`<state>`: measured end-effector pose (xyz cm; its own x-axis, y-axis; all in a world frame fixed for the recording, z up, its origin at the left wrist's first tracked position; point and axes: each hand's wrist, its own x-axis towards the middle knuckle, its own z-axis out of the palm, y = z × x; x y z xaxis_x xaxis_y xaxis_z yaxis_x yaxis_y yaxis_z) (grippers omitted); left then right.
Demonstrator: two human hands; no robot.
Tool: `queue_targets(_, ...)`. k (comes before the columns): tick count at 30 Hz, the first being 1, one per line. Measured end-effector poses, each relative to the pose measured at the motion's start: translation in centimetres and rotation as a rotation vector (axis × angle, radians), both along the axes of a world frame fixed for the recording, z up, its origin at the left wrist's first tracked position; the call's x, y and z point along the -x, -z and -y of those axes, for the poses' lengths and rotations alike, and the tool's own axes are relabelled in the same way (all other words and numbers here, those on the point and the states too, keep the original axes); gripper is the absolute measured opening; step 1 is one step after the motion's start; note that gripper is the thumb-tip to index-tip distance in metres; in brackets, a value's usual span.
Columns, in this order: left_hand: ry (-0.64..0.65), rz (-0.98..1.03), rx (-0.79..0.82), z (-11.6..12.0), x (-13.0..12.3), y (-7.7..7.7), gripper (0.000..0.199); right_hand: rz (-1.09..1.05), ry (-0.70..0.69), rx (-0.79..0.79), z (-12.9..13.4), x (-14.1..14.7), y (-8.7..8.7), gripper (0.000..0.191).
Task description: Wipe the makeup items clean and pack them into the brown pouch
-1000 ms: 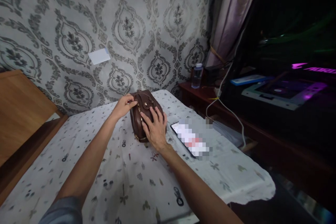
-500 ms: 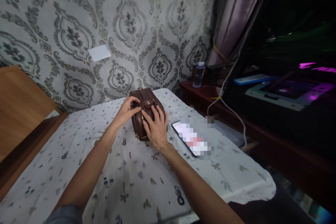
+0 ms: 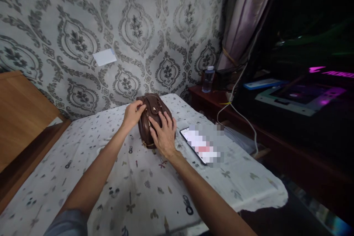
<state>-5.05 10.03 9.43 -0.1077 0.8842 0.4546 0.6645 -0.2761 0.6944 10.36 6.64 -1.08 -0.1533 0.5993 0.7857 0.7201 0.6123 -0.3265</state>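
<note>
A brown leather handbag [image 3: 152,132] stands on the patterned white cloth, with a gold stud on its top flap [image 3: 153,106] and gold zip hardware at its front lower edge. My left hand [image 3: 132,114] is at the bag's upper left side, thumb and forefinger pinched together against it. What lies between those fingertips is too small to make out. Spread over the right front of the bag are the fingers of my right hand [image 3: 165,136], resting on the leather without gripping.
Right of the bag lies a phone [image 3: 193,142] with a lit, partly blurred screen. A water bottle [image 3: 208,79] stands on the dark red desk [image 3: 197,94], near a white cable [image 3: 250,123]. A wooden board [image 3: 24,114] borders the left side; the patterned wall rises behind.
My left hand has shifted slightly left and up along the bag, its fingers drawing closer together. The strap across the top has moved, showing the flap's stud. My right hand stays put.
</note>
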Motion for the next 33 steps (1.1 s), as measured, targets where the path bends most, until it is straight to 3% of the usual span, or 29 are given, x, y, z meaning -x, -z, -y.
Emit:
queue_targets(5, -0.042, 0.160, 0.109, -1.5, 0.2, 0.1, 0.030, -0.002, 0.002, 0.001, -0.1, 0.0, 0.0, 0.039)
queue_targets(10, -0.049, 0.222, 0.129, -1.3, -0.1, 0.1, 0.027, -0.006, -0.010, 0.025, -0.1, 0.1, -0.1, 0.039)
queue_targets(25, 0.038, 0.213, 0.085, 1.0, -1.1, 0.1, 0.024, -0.020, -0.026, -0.044, -0.1, -0.2, 0.0, 0.038)
queue_targets(31, 0.047, 0.161, 0.011, -0.1, -1.2, -0.2, 0.004, -0.154, -0.024, -0.039, -0.1, -0.1, 0.4, 0.042)
queue_targets(33, 0.032, 0.124, -0.008, -1.0, -1.3, -0.2, 0.023, -0.223, -0.014, -0.019, -0.2, -0.1, 0.6, 0.047)
